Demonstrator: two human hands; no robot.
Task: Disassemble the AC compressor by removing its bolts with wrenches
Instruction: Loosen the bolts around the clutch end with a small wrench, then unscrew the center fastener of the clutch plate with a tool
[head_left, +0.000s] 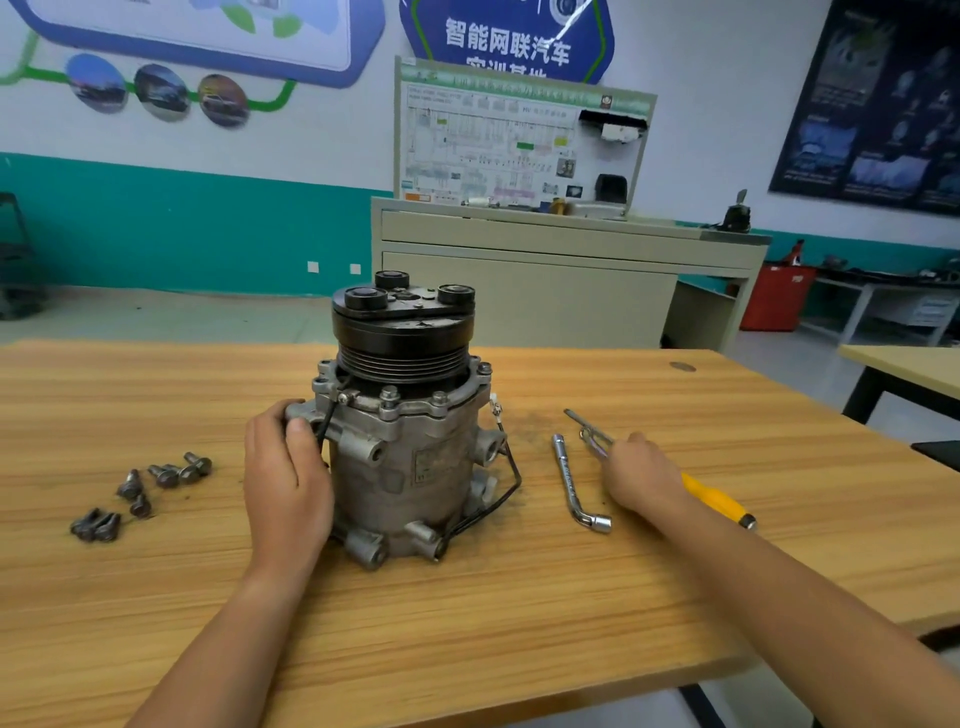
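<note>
1 wide-angle view sits on the person's head. It faces forward and down, close over the table (519, 623).

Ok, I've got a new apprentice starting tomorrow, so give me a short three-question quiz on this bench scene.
1. True or false: the compressor lies on its side on the table.
2. Multiple choice: the loose bolts lie A) on the table left of the compressor, B) right of it, C) on top of its pulley.
3. Short answer: which tool lies between the compressor and the right hand?

Key
1. False: it stands upright with its pulley on top, and the left hand grips its side.
2. A.
3. The L-shaped socket wrench.
</note>
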